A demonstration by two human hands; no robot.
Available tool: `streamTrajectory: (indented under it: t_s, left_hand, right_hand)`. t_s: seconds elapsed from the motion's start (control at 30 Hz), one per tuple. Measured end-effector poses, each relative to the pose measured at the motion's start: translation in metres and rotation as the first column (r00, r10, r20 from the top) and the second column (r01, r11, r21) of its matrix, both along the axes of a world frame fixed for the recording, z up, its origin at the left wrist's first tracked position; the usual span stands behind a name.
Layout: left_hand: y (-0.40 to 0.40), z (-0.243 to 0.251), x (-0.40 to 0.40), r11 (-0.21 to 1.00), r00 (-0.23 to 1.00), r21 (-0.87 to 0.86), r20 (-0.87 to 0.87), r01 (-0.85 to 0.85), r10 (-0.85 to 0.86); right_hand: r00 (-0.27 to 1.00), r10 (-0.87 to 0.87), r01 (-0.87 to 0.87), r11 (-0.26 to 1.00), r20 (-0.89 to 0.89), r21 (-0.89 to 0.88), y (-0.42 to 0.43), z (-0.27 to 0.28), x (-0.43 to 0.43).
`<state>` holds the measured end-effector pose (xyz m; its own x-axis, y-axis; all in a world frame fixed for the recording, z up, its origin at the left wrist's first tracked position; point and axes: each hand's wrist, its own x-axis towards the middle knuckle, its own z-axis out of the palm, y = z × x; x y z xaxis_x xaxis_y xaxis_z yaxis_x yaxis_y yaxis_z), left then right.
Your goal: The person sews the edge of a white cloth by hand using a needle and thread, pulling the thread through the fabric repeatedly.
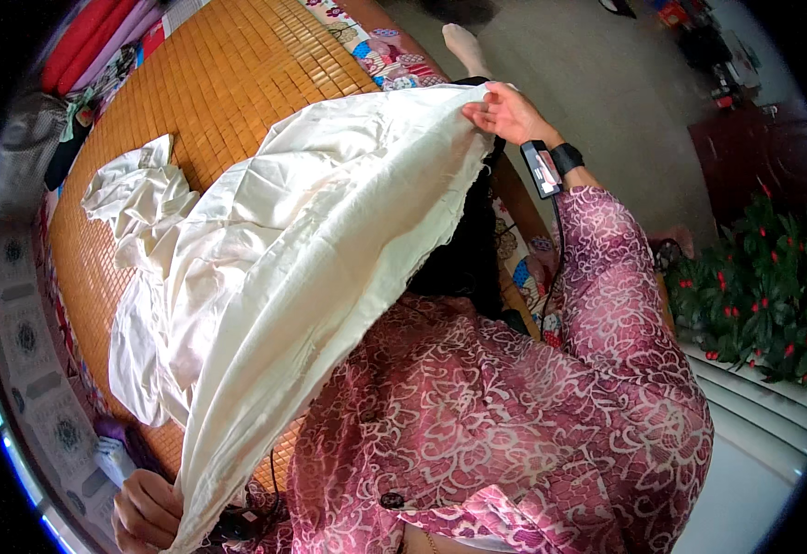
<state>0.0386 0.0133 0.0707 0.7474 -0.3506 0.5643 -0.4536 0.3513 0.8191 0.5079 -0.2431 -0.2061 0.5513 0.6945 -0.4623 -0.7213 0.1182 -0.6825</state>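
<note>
A large piece of white cloth point(292, 277) with frayed edges stretches diagonally between my two hands. At the lower left, my left hand point(145, 512) is closed around one end of its edge. My right hand point(504, 114), at the upper right, pinches another part of the edge between thumb and fingers. The edge nearest my body hangs taut and slightly folded. The rest of the cloth lies crumpled on a bamboo mat point(237, 69), with a bunched part point(140, 190) at the left.
Folded textiles point(91, 41) are stacked at the mat's far left corner. Patterned fabric point(389, 52) shows along the mat's edge. A potted plant with red buds point(756, 291) stands at the right, near a dark red cabinet point(756, 152). A cable point(557, 256) runs from a device point(540, 168) on my right wrist.
</note>
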Motion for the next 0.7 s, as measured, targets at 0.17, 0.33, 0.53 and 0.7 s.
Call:
streamTrajectory:
  t_s: [0.17,0.33,0.53,0.7]
  left_hand:
    - [-0.002,-0.004,-0.032,0.971,0.973,-0.066,0.004,-0.23,0.231]
    - [-0.001,-0.011,-0.047,0.875,0.882,-0.153,0.043,-0.459,0.469]
    - [-0.01,-0.013,-0.051,0.772,0.772,-0.203,0.098,-0.602,0.628]
    - [-0.017,-0.015,-0.049,0.691,0.692,-0.188,0.075,-0.698,0.718]
  right_hand:
    - [0.704,0.378,-0.063,0.876,0.601,-0.478,0.027,0.052,-0.07]
    - [-0.465,0.292,-0.008,0.943,0.836,-0.333,0.033,0.064,-0.127]
    - [-0.56,0.276,0.058,0.954,0.781,-0.296,0.04,0.052,-0.127]
    - [-0.441,0.236,0.2,0.967,0.866,-0.161,0.023,0.059,-0.101]
